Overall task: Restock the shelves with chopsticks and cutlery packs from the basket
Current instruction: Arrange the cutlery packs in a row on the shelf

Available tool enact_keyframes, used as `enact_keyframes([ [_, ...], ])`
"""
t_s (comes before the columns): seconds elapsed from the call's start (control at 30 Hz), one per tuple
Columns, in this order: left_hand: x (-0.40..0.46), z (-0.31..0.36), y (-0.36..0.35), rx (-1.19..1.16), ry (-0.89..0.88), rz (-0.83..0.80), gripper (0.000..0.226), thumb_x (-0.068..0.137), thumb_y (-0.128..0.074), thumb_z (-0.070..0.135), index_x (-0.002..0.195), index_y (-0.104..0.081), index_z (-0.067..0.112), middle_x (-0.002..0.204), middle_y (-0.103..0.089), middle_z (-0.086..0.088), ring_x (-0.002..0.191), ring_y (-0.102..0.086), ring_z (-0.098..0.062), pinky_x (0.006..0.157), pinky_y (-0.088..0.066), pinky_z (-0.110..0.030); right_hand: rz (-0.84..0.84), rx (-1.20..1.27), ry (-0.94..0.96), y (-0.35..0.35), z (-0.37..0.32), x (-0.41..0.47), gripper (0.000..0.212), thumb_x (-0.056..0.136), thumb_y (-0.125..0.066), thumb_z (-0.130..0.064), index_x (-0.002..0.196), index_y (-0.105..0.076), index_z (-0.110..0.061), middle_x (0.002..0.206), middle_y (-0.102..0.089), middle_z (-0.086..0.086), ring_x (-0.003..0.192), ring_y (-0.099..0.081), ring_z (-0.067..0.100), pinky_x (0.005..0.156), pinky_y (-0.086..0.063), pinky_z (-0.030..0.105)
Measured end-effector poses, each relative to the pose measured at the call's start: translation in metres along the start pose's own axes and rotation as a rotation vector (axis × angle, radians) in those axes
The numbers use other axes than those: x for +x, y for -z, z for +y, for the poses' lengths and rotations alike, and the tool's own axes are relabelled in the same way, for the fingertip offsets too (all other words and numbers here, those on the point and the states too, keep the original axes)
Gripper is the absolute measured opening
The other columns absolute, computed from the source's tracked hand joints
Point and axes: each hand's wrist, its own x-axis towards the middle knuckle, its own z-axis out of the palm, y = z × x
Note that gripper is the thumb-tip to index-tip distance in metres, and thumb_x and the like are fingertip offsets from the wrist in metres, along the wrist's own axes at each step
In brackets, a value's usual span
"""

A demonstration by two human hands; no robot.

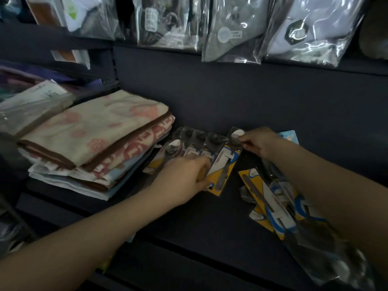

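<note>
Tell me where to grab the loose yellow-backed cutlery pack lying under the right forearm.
Probably pinch the yellow-backed cutlery pack at its bare upper-left card corner, coming in from the left. It lies flat on the shelf, and the right forearm covers its lower right part.

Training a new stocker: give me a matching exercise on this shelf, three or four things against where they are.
Things:
1. folded towels
2. left hand
3. right hand
4. bagged goods

Places:
A. hanging above the shelf
B. pinching the top of the fanned cutlery packs
C. stacked at the shelf's left
D. on the packs' lower end

Pairs: 1-C, 2-D, 3-B, 4-A
</note>
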Motion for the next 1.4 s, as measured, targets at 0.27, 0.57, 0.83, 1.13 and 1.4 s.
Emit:
enact_keyframes([
  [0.27, -0.005, -0.012, -0.008, 0.124, -0.122, -0.195, 0.038, 0.093, -0.048, 0.033, 0.129, -0.051, 0.020, 0.138, -0.047, 0.003, 0.125, -0.043, -0.013, 0.102, -0.037, -0.030, 0.105, -0.068, 0.011, -0.015, 0.014, 0.003, 0.012, 0.083, -0.059, 0.007, 0.095, -0.061, 0.011, 0.079, -0.056, 0.015, 0.058, -0.051, 0.015, 0.061, -0.049, 0.026],
  [0.57, -0.001, -0.015, -0.005, 0.082, -0.132, -0.199, 0.034, 0.090, -0.054, 0.028, 0.123, -0.059, 0.019, 0.128, -0.059, 0.000, 0.117, -0.052, -0.015, 0.098, -0.042, -0.036, -0.063, -0.669, 0.140, -0.004, -0.003, -0.016, 0.008, 0.086, -0.061, -0.006, 0.087, -0.063, 0.002, 0.079, -0.057, 0.015, 0.073, -0.058, 0.021, 0.063, -0.053, 0.029],
  [0.83, 0.003, -0.015, -0.007, 0.125, -0.159, -0.195, 0.030, 0.090, -0.054, 0.033, 0.117, -0.062, 0.023, 0.123, -0.062, 0.004, 0.110, -0.057, -0.016, 0.090, -0.048, -0.038, -0.587, -1.035, 0.277, 0.042, 0.004, -0.070, 0.027, 0.087, -0.062, -0.026, 0.112, -0.062, -0.017, 0.099, -0.063, -0.010, 0.094, -0.060, 0.007, 0.084, -0.046, 0.019],
  [1.13, -0.003, -0.008, 0.001, -0.001, -0.141, 0.006, 0.048, 0.085, -0.058, 0.042, 0.129, -0.049, 0.024, 0.132, -0.050, 0.005, 0.117, -0.050, -0.013, 0.097, -0.043, -0.032, -0.386, -0.439, 0.372, 0.070, -0.023, -0.084, 0.013, 0.091, -0.053, -0.010, 0.080, -0.058, -0.015, 0.070, -0.059, -0.001, 0.064, -0.054, 0.008, 0.061, -0.042, 0.019],
  [1.4, -0.009, 0.034, 0.002, -1.007, 0.116, 0.131, 0.027, 0.087, -0.053, 0.037, 0.108, -0.057, 0.020, 0.101, -0.069, 0.004, 0.092, -0.067, -0.006, 0.082, -0.055, -0.023, -0.037, 0.571, 0.229, 0.094, -0.022, -0.076, 0.022, 0.096, -0.043, -0.008, 0.076, -0.050, -0.013, 0.057, -0.057, -0.003, 0.042, -0.056, 0.003, 0.041, -0.046, 0.015],
])
